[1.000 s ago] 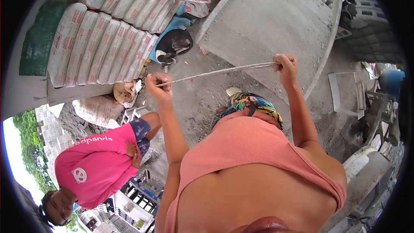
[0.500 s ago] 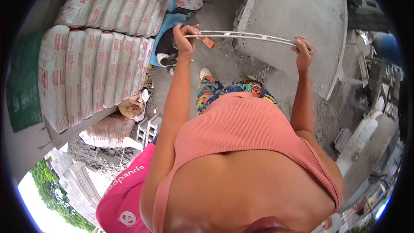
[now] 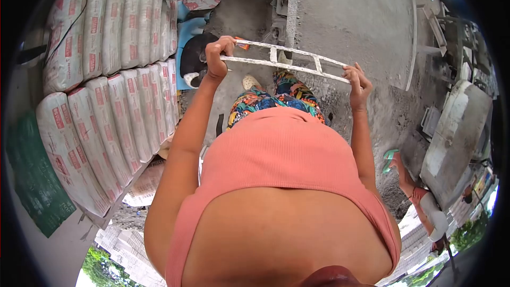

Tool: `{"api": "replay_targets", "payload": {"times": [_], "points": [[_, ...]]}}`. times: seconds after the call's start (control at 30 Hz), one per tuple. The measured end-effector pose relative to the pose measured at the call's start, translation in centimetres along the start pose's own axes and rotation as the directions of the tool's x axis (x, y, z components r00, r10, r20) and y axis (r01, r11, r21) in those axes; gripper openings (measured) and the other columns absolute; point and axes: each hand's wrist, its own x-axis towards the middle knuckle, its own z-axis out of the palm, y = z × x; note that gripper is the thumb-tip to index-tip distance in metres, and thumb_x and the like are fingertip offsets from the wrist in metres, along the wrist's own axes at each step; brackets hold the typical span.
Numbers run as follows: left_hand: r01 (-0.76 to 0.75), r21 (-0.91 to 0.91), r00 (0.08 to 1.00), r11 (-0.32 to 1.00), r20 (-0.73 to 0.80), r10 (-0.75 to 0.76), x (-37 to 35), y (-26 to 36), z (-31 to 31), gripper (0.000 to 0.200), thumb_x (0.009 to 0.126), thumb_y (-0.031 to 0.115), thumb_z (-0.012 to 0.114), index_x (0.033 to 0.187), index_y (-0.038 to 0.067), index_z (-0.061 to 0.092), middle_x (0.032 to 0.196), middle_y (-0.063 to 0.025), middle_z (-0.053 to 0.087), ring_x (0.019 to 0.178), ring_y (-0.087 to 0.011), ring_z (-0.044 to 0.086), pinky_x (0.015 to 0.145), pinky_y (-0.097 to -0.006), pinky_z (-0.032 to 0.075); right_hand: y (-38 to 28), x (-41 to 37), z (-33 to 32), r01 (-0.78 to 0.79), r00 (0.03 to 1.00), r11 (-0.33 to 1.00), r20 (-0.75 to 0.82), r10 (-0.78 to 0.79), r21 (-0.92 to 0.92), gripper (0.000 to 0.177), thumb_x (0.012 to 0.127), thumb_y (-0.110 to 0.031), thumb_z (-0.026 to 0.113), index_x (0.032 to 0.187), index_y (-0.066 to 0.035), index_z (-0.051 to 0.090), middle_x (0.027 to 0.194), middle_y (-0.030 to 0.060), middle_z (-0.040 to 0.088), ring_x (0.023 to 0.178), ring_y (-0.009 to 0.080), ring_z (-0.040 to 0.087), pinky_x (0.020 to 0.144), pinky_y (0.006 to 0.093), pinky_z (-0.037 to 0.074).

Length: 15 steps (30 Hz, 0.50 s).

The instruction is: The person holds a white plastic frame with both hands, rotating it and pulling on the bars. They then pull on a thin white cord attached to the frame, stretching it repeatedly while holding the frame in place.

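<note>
A narrow, ladder-like frame (image 3: 297, 67), pale and crusted, with two long rails and short crosspieces, is held out in front of my body. My left hand (image 3: 219, 57) is closed round its left end, with the fingers curled over the rails. At the right end, my right hand (image 3: 358, 84) grips the rails between thumb and fingers. The frame slopes down slightly to the right, and its flat face shows. Just behind its left end lies a small orange packet (image 3: 242, 44), partly hidden.
Stacked printed sacks (image 3: 122, 26) stand at the left. A black and white animal (image 3: 194, 58) lies on blue material beside them. A raised concrete slab (image 3: 350, 16) is ahead. Another person (image 3: 427, 207) is at the lower right, near a grey slab (image 3: 457, 138).
The frame has tilted so its crosspieces show more, and both hands have shifted left and lower in view. The view has turned, and another person now shows at the right.
</note>
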Motion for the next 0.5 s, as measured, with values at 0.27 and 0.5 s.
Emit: {"api": "replay_targets", "payload": {"times": [0.27,0.5], "points": [[0.264,-0.183,0.961,0.947,-0.035,-0.275,1.9,-0.8,-0.1,0.043,0.088,0.028,0.023,0.049,0.01,0.027,0.045,-0.0019,0.029,0.045,-0.0154,0.026,0.07,-0.033,0.035,-2.4,2.8,-3.9,-0.134,0.848,0.98,0.494,0.192,-0.15,0.04,0.093,-0.028,0.045,0.068,-0.003,0.063,0.072,0.0033,0.063,0.088,0.0145,0.06,0.109,0.0446,0.019],[0.287,-0.318,0.939,0.903,-0.095,-0.332,4.9,0.3,0.7,0.046,0.089,0.028,0.023,0.047,0.01,0.028,0.043,-0.0032,0.03,0.043,-0.0157,0.027,0.069,-0.0332,0.037,-8.3,6.9,-4.8,-0.185,0.511,0.94,0.788,0.342,-0.288,0.043,0.091,-0.04,0.046,0.073,-0.005,0.064,0.069,0.0052,0.06,0.068,0.0173,0.058,0.111,0.0462,0.009]]}}
